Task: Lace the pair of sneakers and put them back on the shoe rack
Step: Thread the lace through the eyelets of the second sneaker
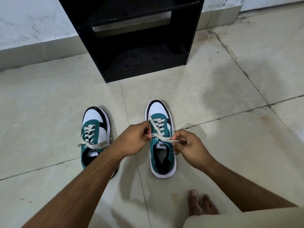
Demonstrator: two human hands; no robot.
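2 sneakers stand on the tiled floor (pixel 213 89), near the black shoe rack (pixel 131 38). Over the right sneaker (pixel 162 145), the left hand (pixel 133 140) and right hand (pixel 190 147) each pinch one lace end (pixel 166 139). Well apart, the left sneaker (pixel 94 129) has loose laces.

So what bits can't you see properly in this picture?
Head view only:
- Left sneaker: its heel is hidden behind the left forearm.
- Lace ends on the right sneaker: pinched inside the left hand and right hand.
- Shoe rack: its top is cut off by the frame edge, and its shelves are too dark to read.
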